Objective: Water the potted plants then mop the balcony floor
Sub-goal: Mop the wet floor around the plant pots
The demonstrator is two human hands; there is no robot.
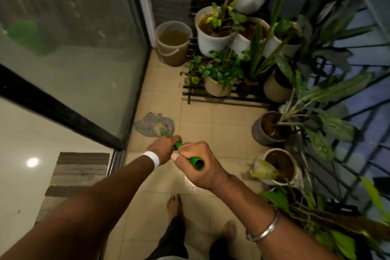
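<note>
Both hands clamp the green handle [195,162], fingers curled tight: the left hand [166,146] lower down, the right hand [197,172] at the top end. The mop head [155,124] lies on the floor [213,120], hard against the glass door [73,53]. Open tile is a narrow strip between that door and the pots [261,133] lining the railing [348,131] on the right. A bucket [174,53] of murky water fills the far corner, beside a black rack [221,98] of plants.

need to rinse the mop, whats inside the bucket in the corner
Murky brownish water sits in the bucket; the cloudy water hides its bottom.
</note>
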